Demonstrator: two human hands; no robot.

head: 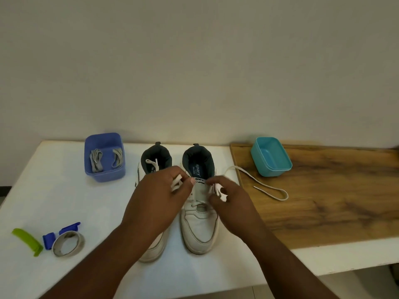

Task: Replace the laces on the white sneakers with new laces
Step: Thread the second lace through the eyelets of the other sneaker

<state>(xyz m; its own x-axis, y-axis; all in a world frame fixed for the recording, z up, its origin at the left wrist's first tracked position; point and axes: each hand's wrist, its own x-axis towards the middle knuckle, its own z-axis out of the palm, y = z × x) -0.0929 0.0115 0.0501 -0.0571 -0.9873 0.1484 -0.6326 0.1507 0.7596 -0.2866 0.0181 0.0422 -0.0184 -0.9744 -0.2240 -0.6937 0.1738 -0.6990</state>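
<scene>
**Both hands on the right sneaker's lace**

I see both forearms coming in from the bottom edge and meeting over the pair of sneakers on the white table [54, 190]. My left hand [159, 197] lies back-up across the left sneaker [154, 249], hiding most of it; its fingers are curled and pinch a white lace [197, 200] end near the tongue of the right sneaker [199, 229]. My right hand [228, 197] sits just beside that sneaker's upper eyelets, fingers also curled tight on a folded bit of the same lace. The lace is threaded through only the lower eyelets, and a strand runs up the tongue between the two hands.

Both sneakers stand toes toward me, heels to the wall. A loose lace [269, 188] trails from beside the right sneaker out onto the wooden board [323, 201]. A teal tub [271, 157] sits on that board. A blue tub [104, 157] at the back left holds two grey lace bundles [96, 159]. Near the left front edge lie a green clip [27, 241], a blue clip [60, 233] and a tape roll [68, 243], close together.
</scene>
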